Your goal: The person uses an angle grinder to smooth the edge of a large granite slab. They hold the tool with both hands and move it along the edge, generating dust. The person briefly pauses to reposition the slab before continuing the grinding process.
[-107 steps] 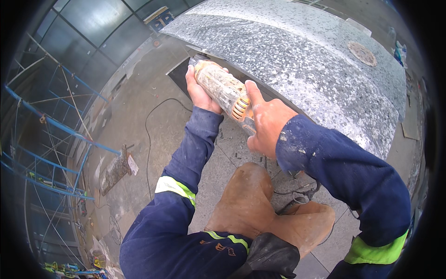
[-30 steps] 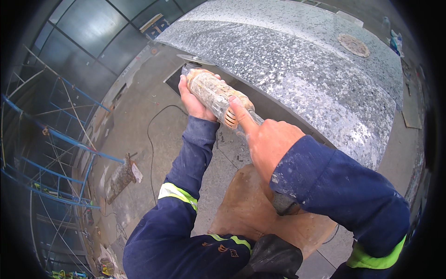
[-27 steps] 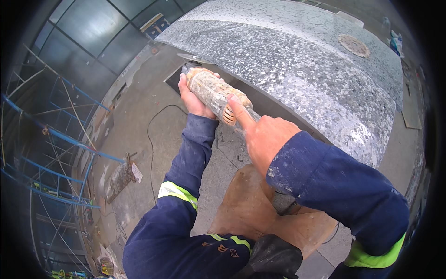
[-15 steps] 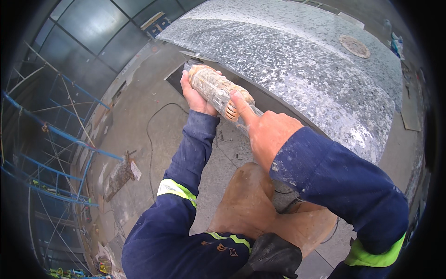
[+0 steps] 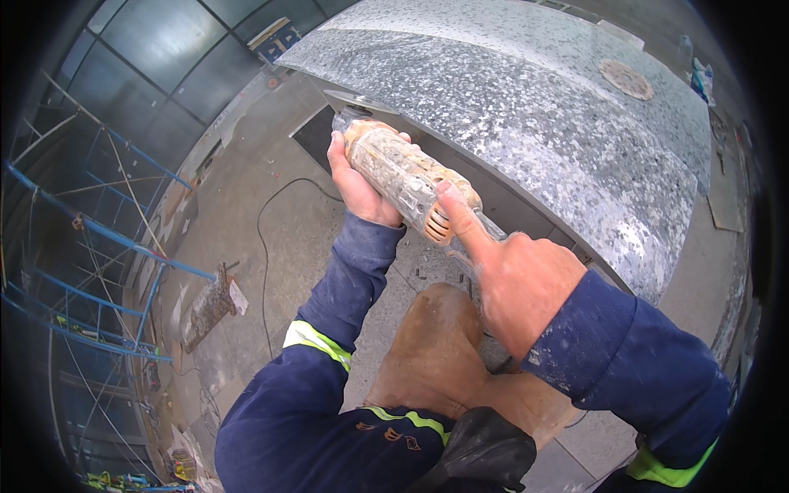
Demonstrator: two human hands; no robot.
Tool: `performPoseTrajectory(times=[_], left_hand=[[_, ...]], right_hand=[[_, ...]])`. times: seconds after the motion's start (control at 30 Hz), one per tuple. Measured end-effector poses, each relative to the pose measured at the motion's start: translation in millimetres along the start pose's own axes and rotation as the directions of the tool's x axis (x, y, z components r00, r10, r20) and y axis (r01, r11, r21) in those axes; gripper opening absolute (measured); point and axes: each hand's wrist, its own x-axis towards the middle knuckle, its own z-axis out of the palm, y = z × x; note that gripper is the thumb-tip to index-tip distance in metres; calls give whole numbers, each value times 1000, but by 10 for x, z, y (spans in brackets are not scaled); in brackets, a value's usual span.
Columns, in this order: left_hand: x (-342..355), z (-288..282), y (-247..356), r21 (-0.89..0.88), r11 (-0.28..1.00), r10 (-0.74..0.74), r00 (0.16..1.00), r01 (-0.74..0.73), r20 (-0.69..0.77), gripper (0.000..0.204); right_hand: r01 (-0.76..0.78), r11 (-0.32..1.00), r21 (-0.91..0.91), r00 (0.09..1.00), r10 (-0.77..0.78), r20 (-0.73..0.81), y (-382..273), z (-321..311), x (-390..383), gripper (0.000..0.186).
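Observation:
A dusty, orange-and-grey angle grinder (image 5: 399, 168) lies slanted across both my hands, its head at the far left end. From beneath, my left hand (image 5: 362, 191) wraps the front of its body, fingertips showing over the far side. My right hand (image 5: 530, 283) closes round the rear end, with the index finger stretched along the housing beside the vents. At the head, a flat disc (image 5: 362, 102) shows close to the near edge of a speckled grey stone slab (image 5: 526, 123). Whether disc and slab touch, I cannot tell.
A round, pale disc (image 5: 626, 80) lies on the slab's far right part. Blue scaffold frames (image 5: 107, 238) stand at left. A dark cable (image 5: 263, 246) loops over the dusty floor, near a dirty upright piece (image 5: 209, 312). My bent knee (image 5: 431, 345) is below the grinder.
Both hands have shifted the grinder right and slightly nearer to me. Its disc now shows more fully beside the slab edge. The grip of each hand looks the same.

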Motion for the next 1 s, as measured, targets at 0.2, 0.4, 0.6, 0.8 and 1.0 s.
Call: performPoseTrajectory(times=[0.2, 0.4, 0.6, 0.8, 1.0], left_hand=[[-170, 76, 54, 21, 1000, -10, 1000, 9, 22, 66], [-311, 161, 59, 9, 1000, -26, 999, 26, -31, 68], [-392, 205, 45, -2, 999, -32, 999, 32, -14, 68], [-297, 139, 90, 28, 1000, -12, 1000, 12, -9, 67], [-89, -8, 153, 62, 998, 15, 999, -18, 44, 66]], right_hand=[[11, 1000, -18, 999, -10, 46, -20, -29, -93, 92], [-7, 1000, -11, 996, 8, 94, -30, -60, -175, 95], [-49, 998, -48, 987, 56, 153, -97, -124, -272, 94], [32, 998, 49, 998, -35, 61, -48, -57, -159, 92], [70, 996, 50, 997, -71, 19, 7, 6, 78, 89]])
